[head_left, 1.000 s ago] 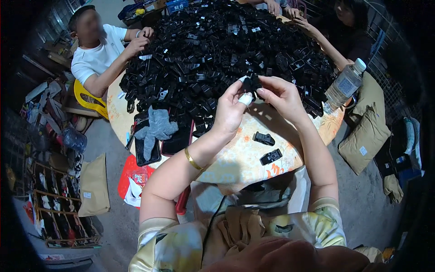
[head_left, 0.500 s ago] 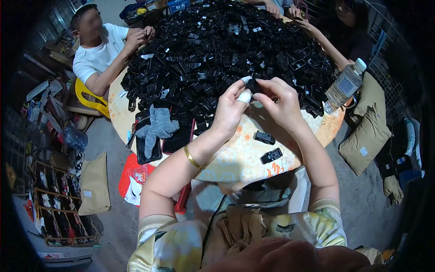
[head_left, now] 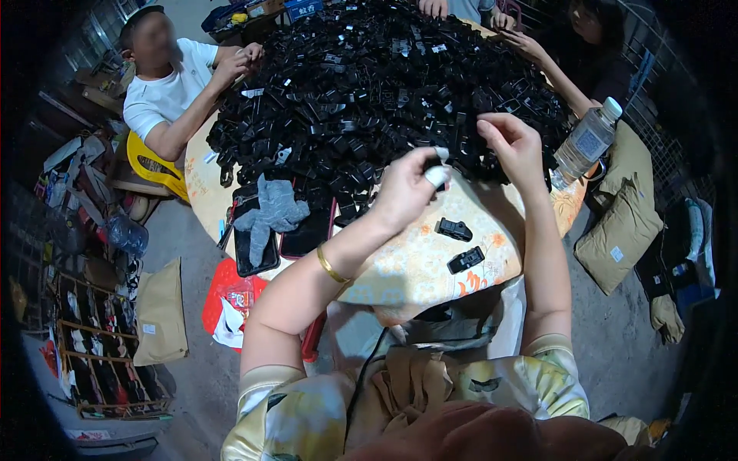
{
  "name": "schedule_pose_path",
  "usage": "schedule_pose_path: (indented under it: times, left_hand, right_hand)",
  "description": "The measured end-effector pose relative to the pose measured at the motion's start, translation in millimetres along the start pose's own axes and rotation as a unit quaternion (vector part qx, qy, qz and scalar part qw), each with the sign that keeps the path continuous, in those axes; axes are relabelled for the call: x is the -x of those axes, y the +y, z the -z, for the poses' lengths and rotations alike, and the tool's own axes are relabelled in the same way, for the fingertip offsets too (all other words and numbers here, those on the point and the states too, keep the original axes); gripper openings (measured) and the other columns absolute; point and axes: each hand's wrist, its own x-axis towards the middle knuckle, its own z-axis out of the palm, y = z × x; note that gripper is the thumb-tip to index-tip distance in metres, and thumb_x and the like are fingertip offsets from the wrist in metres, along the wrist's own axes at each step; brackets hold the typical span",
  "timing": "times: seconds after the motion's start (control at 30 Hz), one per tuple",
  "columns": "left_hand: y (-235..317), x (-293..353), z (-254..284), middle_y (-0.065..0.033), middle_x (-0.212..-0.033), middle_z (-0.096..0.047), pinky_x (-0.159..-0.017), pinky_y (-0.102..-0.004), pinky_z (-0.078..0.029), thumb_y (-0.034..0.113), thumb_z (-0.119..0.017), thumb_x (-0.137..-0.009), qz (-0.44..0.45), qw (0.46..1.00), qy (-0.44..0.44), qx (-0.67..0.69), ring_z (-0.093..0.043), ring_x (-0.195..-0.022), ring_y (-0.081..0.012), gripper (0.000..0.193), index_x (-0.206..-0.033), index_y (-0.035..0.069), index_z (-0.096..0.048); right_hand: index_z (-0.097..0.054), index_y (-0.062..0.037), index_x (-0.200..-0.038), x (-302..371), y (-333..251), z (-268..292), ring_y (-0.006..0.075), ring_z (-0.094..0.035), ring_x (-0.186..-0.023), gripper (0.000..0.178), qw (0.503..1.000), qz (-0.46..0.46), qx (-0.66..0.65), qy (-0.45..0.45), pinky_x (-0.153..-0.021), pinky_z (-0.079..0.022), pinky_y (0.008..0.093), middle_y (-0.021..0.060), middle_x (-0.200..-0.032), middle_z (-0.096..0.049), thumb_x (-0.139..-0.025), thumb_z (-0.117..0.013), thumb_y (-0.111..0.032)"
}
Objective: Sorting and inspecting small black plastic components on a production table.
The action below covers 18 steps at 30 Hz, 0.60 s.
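A large heap of small black plastic parts (head_left: 346, 100) covers most of the round table. My left hand (head_left: 409, 188) is at the heap's near edge, wearing white finger covers on its thumb and forefinger. Those fingers are curled toward each other; something dark shows between them, but I cannot make out what it is. My right hand (head_left: 516, 150) is over the heap's right part, thumb and forefinger pinched close together. Whatever it may hold blends into the dark parts behind. Two separate black plastic parts, one farther (head_left: 453, 230) and one nearer (head_left: 466, 260), lie on the patterned tablecloth (head_left: 400, 269) before me.
A grey glove (head_left: 273, 209) lies on dark phone-like slabs at the left. A clear plastic bottle (head_left: 586, 144) stands at the table's right edge. One person (head_left: 165, 92) sits at the left; others' hands work across the heap. Stuffed tan sacks (head_left: 621, 238) lie on the floor.
My hands have parted after meeting over a small black part. The right has moved right and up over the heap; the left has shifted slightly right and nearer.
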Motion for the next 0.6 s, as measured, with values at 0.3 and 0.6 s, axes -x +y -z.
schedule_pose_path:
  times: [0.3,0.6]
  left_hand:
    - [-15.1,13.6,-12.5,-0.0182,-0.088,-0.061,-0.081,-0.0401,-0.043,0.022,-0.057,-0.084,-0.177,0.892,-0.165,-0.381,-0.056,-0.089,-0.0325,0.025,-0.097,0.0,-0.061]
    - [-10.2,8.5,-4.9,-0.0153,-0.104,-0.053,-0.083,-0.0384,-0.042,0.0,-0.061,-0.071,-0.194,0.872,0.059,-0.445,-0.049,-0.099,-0.0327,0.032,-0.103,0.001,-0.056]
  right_hand:
    - [-0.065,-0.006,-0.099,23.7,-3.9,-20.3,0.0297,-0.059,-0.082,0.04,0.872,0.069,0.449,-0.181,-0.069,-0.049,0.0383,0.0123,-0.085,-0.06,-0.066,-0.074,-0.029]
    - [-0.057,0.0001,-0.114,11.6,-1.6,-24.6,0.0294,-0.058,-0.101,0.047,0.94,0.1,0.095,-0.312,-0.085,-0.047,0.0349,0.0156,-0.107,-0.06,-0.066,-0.058,0.001]
